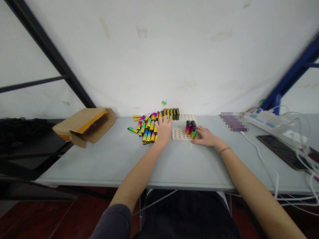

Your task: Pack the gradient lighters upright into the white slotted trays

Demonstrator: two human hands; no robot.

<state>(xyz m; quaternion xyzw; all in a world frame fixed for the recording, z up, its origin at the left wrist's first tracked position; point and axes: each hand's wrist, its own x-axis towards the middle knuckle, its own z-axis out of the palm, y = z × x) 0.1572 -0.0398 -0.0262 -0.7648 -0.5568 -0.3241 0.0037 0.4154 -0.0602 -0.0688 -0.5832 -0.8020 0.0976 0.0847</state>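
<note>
Rainbow-metallic lighters (148, 128) lay heaped on the grey surface (112, 159), the left grip (163, 130) curled down onto them, its hold unclear. The open right grip (204, 136) rested flat beside upright lighters (190, 130), kept standing by a white perforated tray (177, 134).

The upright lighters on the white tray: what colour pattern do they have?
Metallic rainbow-gradient lighters, pink through green; head view.

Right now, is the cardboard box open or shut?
Open. The cardboard box has its flap lifted up, and you can see the brown inside.

Left hand (163, 130) hides part of lighter pile (147, 131).
</note>
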